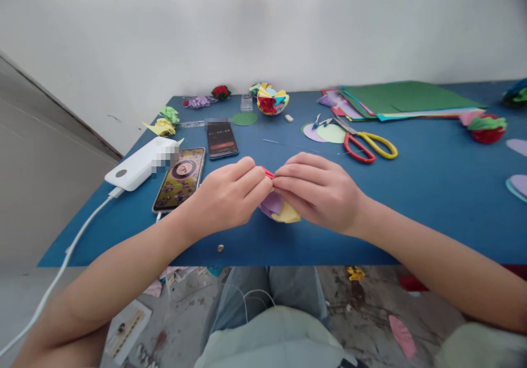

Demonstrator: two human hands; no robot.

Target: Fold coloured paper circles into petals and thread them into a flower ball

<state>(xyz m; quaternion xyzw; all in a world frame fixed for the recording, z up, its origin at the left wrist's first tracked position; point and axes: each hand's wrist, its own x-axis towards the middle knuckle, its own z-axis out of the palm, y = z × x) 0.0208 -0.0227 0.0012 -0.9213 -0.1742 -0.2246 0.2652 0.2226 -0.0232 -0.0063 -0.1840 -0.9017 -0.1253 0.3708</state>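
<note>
Near the front middle of the blue table, a paper flower (287, 213) with purple and yellow petals shows below my fingers. My left hand (230, 193) is closed on its left side, fingers bent inward. From the right, my right hand (321, 191) pinches it with the fingers pressed together. A small red piece (267, 172) of the flower sticks up between the two sets of fingertips. Most of the flower is hidden behind my hands. Beyond my right hand lie scissors (366, 144) with one red and one yellow handle.
Left of my hands lie a white power bank (142, 162) with a cable, a lit phone (181, 178) and a dark phone (222, 139). Further back are a multicoloured paper ball (273, 102), paper ovals (331, 133) and stacked coloured sheets (407, 98). A red-green flower (488, 129) sits right.
</note>
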